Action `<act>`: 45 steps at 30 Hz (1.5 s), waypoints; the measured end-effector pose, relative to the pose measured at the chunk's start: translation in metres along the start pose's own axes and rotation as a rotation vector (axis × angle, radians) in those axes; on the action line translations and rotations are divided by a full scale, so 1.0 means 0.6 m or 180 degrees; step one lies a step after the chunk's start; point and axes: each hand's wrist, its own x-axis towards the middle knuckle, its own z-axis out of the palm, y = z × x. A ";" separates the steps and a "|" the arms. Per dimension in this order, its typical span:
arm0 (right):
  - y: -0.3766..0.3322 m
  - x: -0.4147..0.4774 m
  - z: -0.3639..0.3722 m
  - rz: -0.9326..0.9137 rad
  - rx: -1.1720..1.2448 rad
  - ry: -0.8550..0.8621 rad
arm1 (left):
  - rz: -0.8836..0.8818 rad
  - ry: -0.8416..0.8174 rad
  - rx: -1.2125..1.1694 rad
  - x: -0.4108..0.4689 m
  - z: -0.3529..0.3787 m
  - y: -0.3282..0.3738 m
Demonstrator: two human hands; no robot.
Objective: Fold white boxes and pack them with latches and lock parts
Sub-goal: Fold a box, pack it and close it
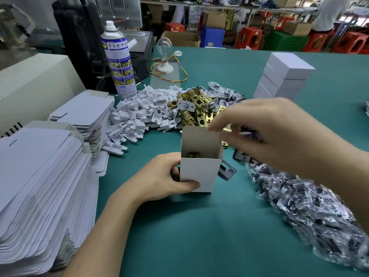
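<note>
Bare green mat (199,232) in front, flat box stacks (40,176) left, bagged parts (311,206) right

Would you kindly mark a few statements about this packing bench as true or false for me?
1. The left hand holds the white box upright with its top open. True.
2. That box is empty. False: a brass part shows inside it.
3. The spray can lies on its side. False: it stands upright.
4. The flat box blanks are stacked at the person's left. True.
5. The closed white boxes form one stack at the far right of the table. True.
</note>
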 end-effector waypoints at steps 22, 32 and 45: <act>0.034 -0.056 0.169 0.1806 -0.0902 -0.1159 | -0.0009 -0.0092 -0.0001 -0.004 -0.003 0.005; 0.048 -0.068 0.193 0.1956 -0.0210 -0.0542 | -0.0042 -0.0054 -0.0080 -0.005 -0.001 0.008; 0.041 -0.041 0.140 0.3177 0.6365 0.1153 | -0.0022 0.0069 -0.0094 -0.001 0.002 0.008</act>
